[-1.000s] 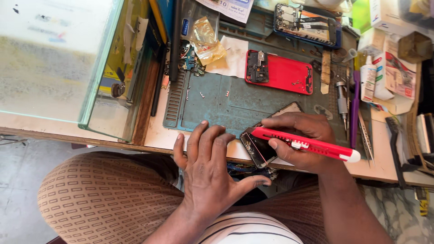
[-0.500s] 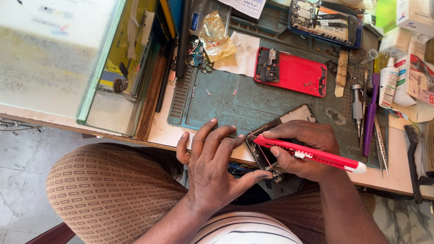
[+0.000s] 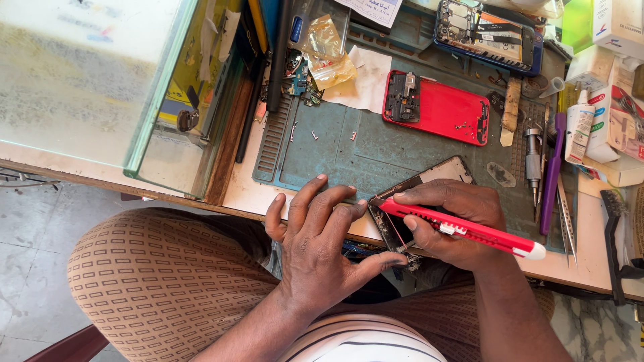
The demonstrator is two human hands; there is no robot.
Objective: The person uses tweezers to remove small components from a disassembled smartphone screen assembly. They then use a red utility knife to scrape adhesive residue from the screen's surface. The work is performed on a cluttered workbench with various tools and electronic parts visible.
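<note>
My right hand grips the red cutter tight, left hand flat at 9 o'clock steadying the phone frame; a slip could slice my fingers.

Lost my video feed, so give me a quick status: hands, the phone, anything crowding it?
Right hand grips red utility knife, tip at phone frame. Left hand braces beside the frame on mat. Red back cover behind, apart.
</note>
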